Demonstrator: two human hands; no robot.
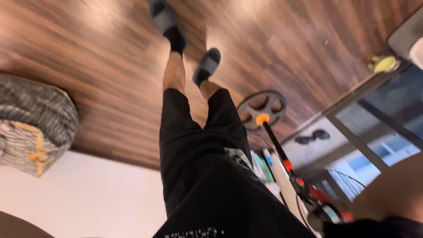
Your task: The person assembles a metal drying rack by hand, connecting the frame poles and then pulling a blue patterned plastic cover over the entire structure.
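Observation:
Neither of my hands shows in the head view. A person in black shorts (198, 167) stands or walks on the wooden floor (101, 66), legs bare, wearing dark socks and grey slippers (207, 64). A blurred, skin-coloured shape (394, 189), perhaps a forearm above a dark sleeve, fills the bottom right corner. Whose it is I cannot tell.
A grey spoked round disc (261, 110) lies on the floor beside the legs, with a black pole (275, 141) capped in orange rising from it. A grey woven cushion with yellow trim (35, 123) sits at left above a white surface (88, 198). Glass panels (379, 128) stand at right.

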